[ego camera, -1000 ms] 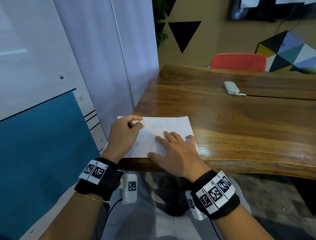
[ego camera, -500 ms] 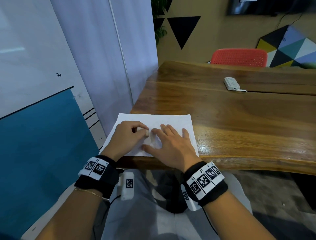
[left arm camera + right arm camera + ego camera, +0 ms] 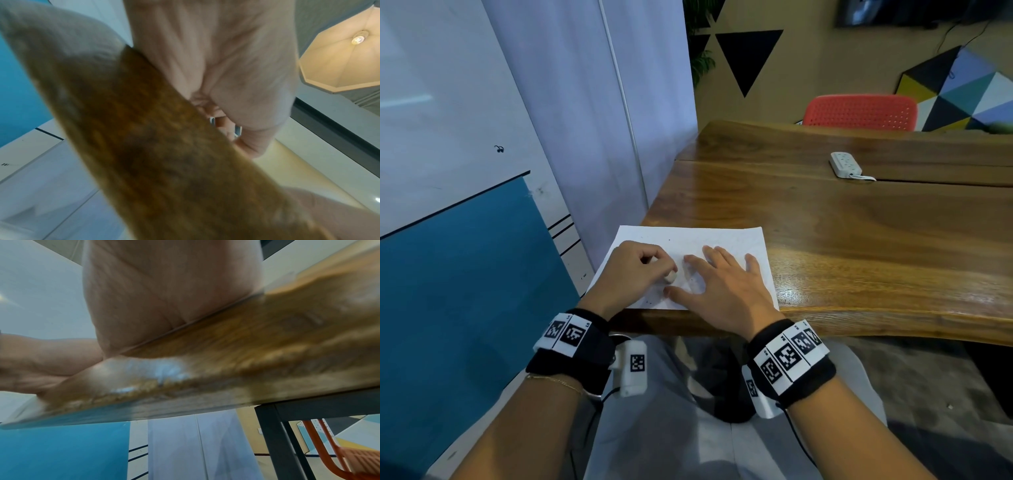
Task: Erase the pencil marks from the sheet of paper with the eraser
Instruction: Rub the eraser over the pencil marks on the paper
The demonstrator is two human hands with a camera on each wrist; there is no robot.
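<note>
head view: we look forward and down from above onto the wooden table (image 3: 859, 240) near edge, far wall behind. left wrist view: we sit below the table edge (image 3: 164, 154), very close, blurred, facing up toward the ceiling lamp (image 3: 347, 60). right wrist view: same low close angle under that edge, looking across to the red chair (image 3: 349, 456). all three share the table's front edge.

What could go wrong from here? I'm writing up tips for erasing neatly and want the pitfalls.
1. The sheet of paper lies at the table's near edge; hard strokes of the eraser toward that edge might crumple it.
2. The left hand rubs right beside the right hand's fingers, so a stroke could bump them.
3. Dark crumbs near the sheet's front edge could smear under the right hand.
</note>
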